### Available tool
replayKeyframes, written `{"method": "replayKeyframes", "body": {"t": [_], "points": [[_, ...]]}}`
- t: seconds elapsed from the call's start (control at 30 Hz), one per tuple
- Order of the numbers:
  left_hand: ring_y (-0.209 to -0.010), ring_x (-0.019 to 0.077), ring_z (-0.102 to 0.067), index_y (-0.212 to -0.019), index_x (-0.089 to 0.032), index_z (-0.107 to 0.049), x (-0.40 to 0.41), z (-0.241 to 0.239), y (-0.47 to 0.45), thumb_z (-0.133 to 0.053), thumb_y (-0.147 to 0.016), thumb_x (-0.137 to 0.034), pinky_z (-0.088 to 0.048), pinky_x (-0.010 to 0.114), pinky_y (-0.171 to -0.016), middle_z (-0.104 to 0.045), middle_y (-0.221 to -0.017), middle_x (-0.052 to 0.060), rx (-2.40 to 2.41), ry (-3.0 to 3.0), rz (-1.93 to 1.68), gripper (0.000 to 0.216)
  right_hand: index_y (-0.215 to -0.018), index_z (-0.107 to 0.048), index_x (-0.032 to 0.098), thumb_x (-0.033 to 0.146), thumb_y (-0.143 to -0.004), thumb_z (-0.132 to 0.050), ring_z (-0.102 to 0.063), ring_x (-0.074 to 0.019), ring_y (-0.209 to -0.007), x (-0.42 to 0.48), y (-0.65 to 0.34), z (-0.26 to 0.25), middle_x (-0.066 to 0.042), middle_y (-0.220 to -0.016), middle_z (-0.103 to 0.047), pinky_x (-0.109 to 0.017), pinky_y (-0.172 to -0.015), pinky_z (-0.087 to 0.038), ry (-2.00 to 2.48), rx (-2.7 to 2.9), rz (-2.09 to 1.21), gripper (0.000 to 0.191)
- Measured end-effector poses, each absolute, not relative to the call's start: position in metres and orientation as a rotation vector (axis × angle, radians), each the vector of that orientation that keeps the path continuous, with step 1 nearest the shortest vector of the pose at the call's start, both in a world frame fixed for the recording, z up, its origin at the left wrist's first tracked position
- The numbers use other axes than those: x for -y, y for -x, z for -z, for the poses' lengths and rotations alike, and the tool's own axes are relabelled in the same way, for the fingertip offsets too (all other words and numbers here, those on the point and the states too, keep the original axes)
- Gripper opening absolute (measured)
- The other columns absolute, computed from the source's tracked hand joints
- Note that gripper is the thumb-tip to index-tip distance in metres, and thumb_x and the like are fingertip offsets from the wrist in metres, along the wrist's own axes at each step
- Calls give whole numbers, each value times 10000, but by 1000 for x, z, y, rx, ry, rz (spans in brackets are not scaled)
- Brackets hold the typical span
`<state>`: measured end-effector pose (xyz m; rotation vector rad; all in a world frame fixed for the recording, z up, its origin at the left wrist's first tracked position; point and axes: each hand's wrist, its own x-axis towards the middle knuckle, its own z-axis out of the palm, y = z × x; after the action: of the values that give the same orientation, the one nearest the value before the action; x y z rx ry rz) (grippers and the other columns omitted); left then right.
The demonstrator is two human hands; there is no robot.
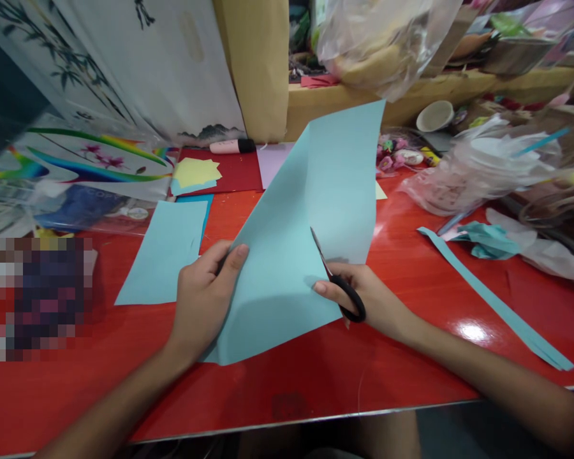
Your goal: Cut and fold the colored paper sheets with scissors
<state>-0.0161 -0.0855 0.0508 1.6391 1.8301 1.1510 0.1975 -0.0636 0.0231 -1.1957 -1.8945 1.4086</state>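
A large sheet of light blue paper (272,255), bent along a crease, is held up off the red table (316,389). My left hand (210,287) pinches its left edge, thumb on the near face and fingers behind. Black-handled scissors (351,299) are in my right hand (363,293) at the sheet's right edge, with a blade pointing up and away across the paper. One blade shows in front of the sheet; the other is hidden. A smaller light blue sheet (165,255) lies on the table behind my left hand.
At right lie a long blue paper strip (497,299), crumpled blue paper (490,240) and a bagged plastic cup (492,159). Yellow paper (196,172) and a pink marker (232,146) are at the back. A blurred-out dark item (48,296) sits at left.
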Motion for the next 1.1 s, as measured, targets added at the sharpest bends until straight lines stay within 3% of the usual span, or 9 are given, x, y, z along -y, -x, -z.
{"method": "replayKeyframes", "body": {"t": [0.37, 0.77, 1.1], "points": [[-522, 110, -370, -599, -211, -457, 85, -50, 16, -484, -828, -430, -324, 240, -475, -378, -553, -38, -1834, -1645, -1134, 318, -676, -463, 169, 481, -817, -508, -334, -83, -574, 64, -197, -22, 29, -610, -339, -232, -501, -266, 1190, 1895, -1406, 346], [-578, 107, -405, -690, -220, -549, 85, -49, 15, -475, -825, -478, -321, 238, -519, -444, -596, -46, -1765, -1591, -1049, 300, -666, -494, 168, 478, -770, -565, -371, -62, -488, 64, -196, -24, 42, -559, -386, -202, -438, -272, 1165, 1732, -1495, 335], [-618, 130, -403, -768, -228, -592, 84, -47, 16, -467, -826, -485, -326, 261, -552, -485, -652, -23, -1749, -1586, -1039, 292, -745, -532, 160, 486, -788, -547, -412, -81, -566, 65, -198, -23, 15, -629, -439, -212, -484, -315, 1212, 1766, -1451, 329]]}}
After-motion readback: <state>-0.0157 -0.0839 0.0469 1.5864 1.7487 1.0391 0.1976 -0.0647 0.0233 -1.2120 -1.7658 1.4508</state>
